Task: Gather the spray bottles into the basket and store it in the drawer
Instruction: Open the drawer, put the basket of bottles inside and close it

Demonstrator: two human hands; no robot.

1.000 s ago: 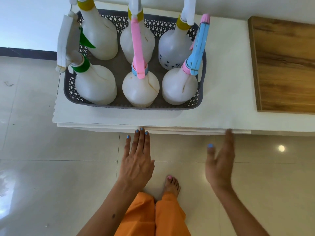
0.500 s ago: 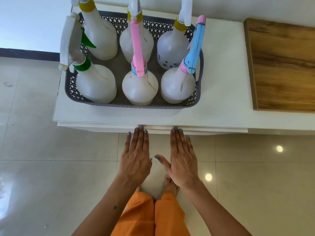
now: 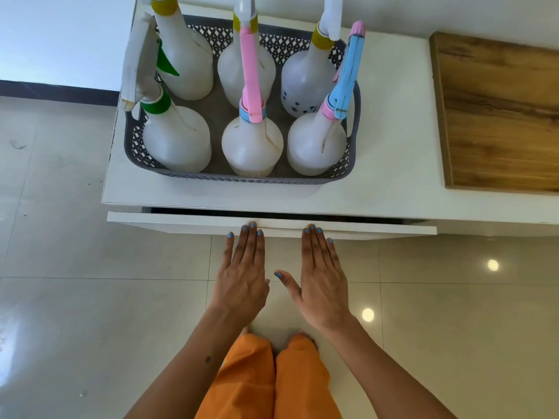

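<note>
From the head camera, a gray basket [image 3: 353, 152] sits on the left part of a white cabinet top [image 3: 393, 164]. Six spray bottles [image 3: 252, 143] stand up inside it, three near and three far. Just below the top, the drawer [image 3: 181, 222] is out a little, with a dark gap behind its front. The left hand [image 3: 242, 276] and right hand [image 3: 323, 279] are flat with straight fingers, holding nothing, fingertips at the drawer front. A wooden board [image 3: 499, 116] lies to the right. The floor [image 3: 75, 297] is shiny tile.
</note>
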